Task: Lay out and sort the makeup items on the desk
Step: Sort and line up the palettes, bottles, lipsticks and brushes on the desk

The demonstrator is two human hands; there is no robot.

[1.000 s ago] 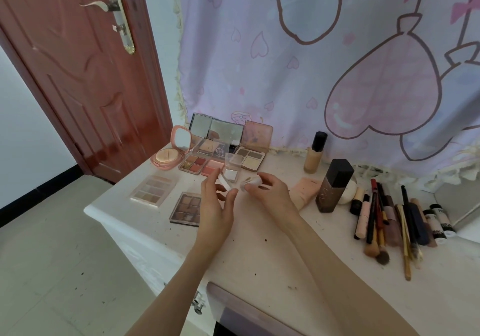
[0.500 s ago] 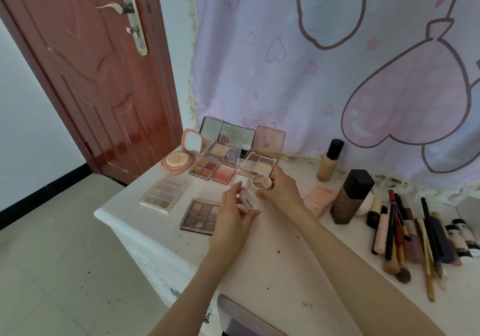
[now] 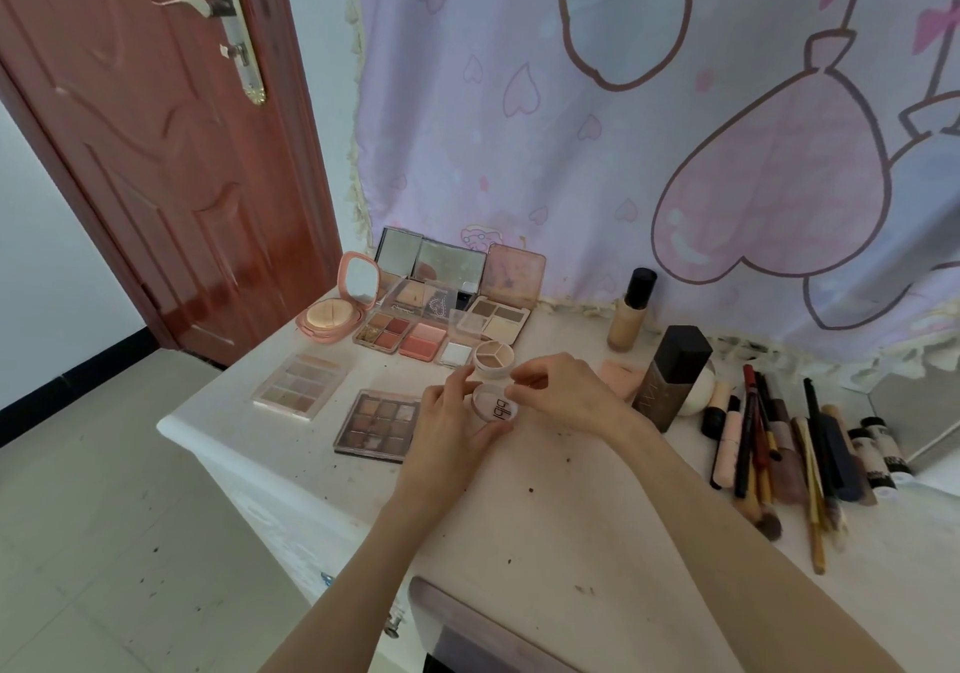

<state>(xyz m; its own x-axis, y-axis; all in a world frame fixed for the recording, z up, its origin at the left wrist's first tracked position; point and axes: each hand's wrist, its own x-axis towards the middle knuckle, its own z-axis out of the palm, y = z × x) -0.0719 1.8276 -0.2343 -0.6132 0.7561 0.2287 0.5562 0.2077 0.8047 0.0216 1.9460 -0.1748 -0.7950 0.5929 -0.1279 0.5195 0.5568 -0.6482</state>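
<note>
My left hand (image 3: 451, 420) grips a small round white lid (image 3: 496, 407) with dark lettering, held just above the desk (image 3: 545, 506). My right hand (image 3: 563, 392) pinches the lid's right edge with curled fingers. Just behind the hands, the round pot (image 3: 493, 358) with three brown powder sections sits uncovered on the desk. Open palettes (image 3: 400, 332) stand in a row at the back. A nine-pan brown palette (image 3: 376, 425) and a pale palette (image 3: 300, 385) lie flat to the left.
A pink cushion compact (image 3: 332, 311) stands open at the back left. Foundation bottles (image 3: 631, 316) and a dark bottle (image 3: 672, 376) stand right of the hands. Several brushes and tubes (image 3: 779, 443) lie in a row at the right. A chair back (image 3: 467, 631) is at the desk's front edge.
The round pot, held in my right hand before, now sits on the desk by the palettes. Both hands now hold its lid nearer to me.
</note>
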